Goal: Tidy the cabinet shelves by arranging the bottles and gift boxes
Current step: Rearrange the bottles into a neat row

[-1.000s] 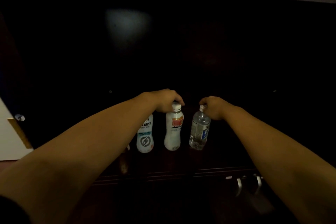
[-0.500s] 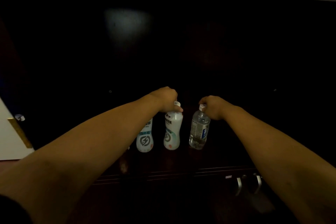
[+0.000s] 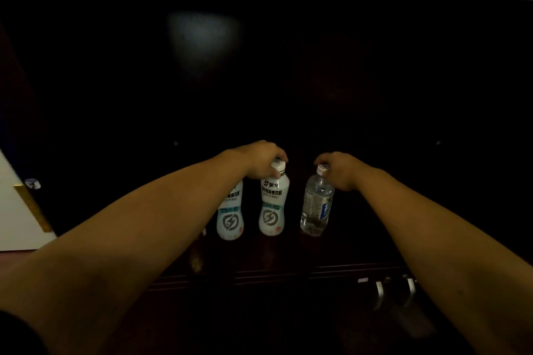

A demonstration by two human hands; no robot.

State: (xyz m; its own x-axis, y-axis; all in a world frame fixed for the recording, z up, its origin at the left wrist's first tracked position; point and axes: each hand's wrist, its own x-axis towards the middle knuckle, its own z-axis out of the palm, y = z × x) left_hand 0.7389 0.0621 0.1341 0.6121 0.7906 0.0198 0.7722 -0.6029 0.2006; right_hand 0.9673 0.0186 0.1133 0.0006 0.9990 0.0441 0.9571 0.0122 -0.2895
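Dark cabinet (image 3: pixel 202 81) is filling almost the whole frame, interior mostly black, faint pale glare showing in the upper left centre. Its wooden shelf (image 3: pixel 346 251) is running across the lower middle of the frame, front edge visible below the bottles. Pale door or panel (image 3: pixel 14 210) with a gold edge is sitting at the left edge of the frame. Two metal handles (image 3: pixel 393 292) are showing in the lower right, below the shelf edge.

Both bare forearms are reaching in from the bottom corners toward centre frame. Left hand (image 3: pixel 259 160) is gripping the neck and white cap of the middle white bottle (image 3: pixel 272 204), fingers curled over the top; grip clamped on it. Right hand (image 3: pixel 339 170) is pinching the cap of the clear water bottle (image 3: pixel 317 204), fingers curled round the top; grip clamped on it too.

Three bottles are standing in a row on the shelf, just below centre frame. Left white bottle (image 3: pixel 230 216) is standing upright, its top hidden behind the left wrist, just beside the middle white one. Middle bottle is upright, label facing the camera, lightning logo low on it. Clear bottle is at the right of the row, leaning slightly to the right at the top, blue label partly visible. Cannot tell whether the held bottles are resting on the shelf or lifted just off it.
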